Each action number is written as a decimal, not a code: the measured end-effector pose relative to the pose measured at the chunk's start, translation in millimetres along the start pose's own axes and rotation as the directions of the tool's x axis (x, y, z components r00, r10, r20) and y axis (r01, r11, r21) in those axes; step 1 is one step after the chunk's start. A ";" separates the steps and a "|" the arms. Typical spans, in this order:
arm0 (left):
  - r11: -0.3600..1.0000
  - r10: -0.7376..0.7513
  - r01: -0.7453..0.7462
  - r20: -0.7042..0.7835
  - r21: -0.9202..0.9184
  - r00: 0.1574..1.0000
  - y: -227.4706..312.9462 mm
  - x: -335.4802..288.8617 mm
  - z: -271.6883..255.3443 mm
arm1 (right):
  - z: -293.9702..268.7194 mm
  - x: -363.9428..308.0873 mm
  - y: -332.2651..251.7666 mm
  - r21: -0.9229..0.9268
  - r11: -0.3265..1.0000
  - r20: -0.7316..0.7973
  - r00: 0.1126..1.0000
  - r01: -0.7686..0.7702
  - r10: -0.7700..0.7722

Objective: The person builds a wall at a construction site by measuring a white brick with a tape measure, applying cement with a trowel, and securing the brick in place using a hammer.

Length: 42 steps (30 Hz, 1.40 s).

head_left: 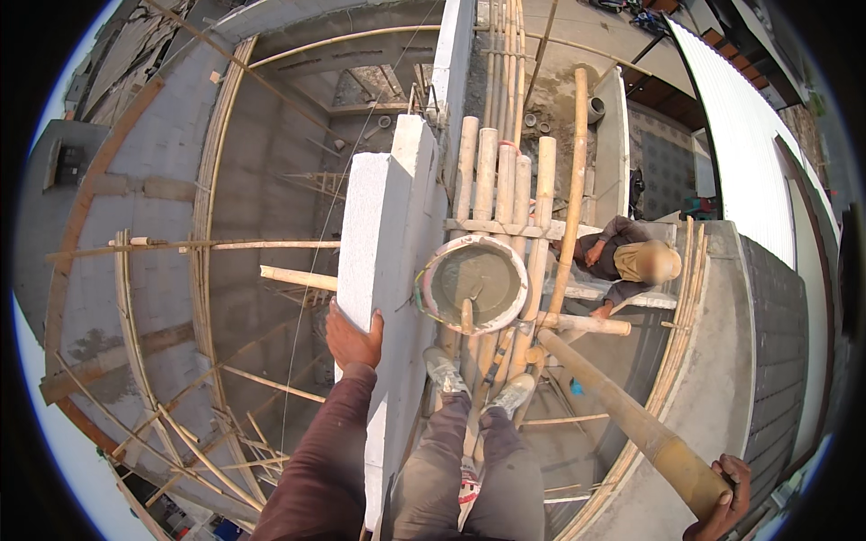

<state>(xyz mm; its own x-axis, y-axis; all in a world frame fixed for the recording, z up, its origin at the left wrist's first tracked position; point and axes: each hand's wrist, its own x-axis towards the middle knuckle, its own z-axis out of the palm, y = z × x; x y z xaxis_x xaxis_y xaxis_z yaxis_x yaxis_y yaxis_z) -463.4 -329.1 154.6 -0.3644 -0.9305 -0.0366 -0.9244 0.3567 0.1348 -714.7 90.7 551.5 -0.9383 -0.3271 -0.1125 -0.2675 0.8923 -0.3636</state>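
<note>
My left hand [354, 335] grips the edge of a pale lightweight wall block [363, 216], its thumb on the near face and its fingers over the left side. At the lower right, my right hand [726, 491] is closed round a thick bamboo pole [631, 419] that slants up toward the scaffold. Just right of the wall stands a round bucket [426, 279] of wet grey mortar [467, 270]. A tool with a wooden handle [466, 316] rests in the mortar; its blade is hidden. My feet stand on bamboo poles below the bucket.
Several bamboo poles [487, 171] form the platform, tied to a crosspiece [492, 227]. A person in a tan hat [654, 261] works lower down on the right. Left of the wall the space drops deep, with bamboo scaffolding [126, 316]. A thin string runs beside the wall.
</note>
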 end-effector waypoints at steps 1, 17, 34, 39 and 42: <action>1.000 -0.003 0.003 0.002 -0.002 1.000 0.4 0.3 -1.0 | 0.2 -0.7 1.3 -0.005 1.000 -0.012 1.000 0.001 -0.001; 0.999 0.020 -0.023 -0.078 -0.031 0.997 -2.2 1.6 3.3 | 7.4 -5.9 10.5 0.108 0.988 -0.069 0.992 0.115 -0.108; 0.999 0.003 -0.006 -0.060 -0.047 0.998 -3.7 -0.7 -5.1 | 16.5 -14.7 10.2 0.111 0.951 -0.116 0.954 0.289 -0.277; 0.997 -0.044 0.045 0.014 -0.055 0.999 1.8 -0.6 -2.7 | 7.6 -13.2 42.1 0.191 0.967 -0.099 0.983 0.169 -0.153; 0.998 -0.054 0.055 0.017 -0.043 0.998 6.2 -1.3 -5.3 | 7.2 -13.0 50.7 0.284 0.955 -0.070 0.995 0.087 -0.070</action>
<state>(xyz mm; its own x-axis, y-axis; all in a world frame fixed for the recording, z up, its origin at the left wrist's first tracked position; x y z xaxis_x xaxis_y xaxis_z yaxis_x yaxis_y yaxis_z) -468.2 -326.2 160.7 -0.3159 -0.9468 -0.0606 -0.9372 0.3015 0.1752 -714.5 137.9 527.9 -0.9302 -0.3665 -0.0216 -0.2752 0.7351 -0.6196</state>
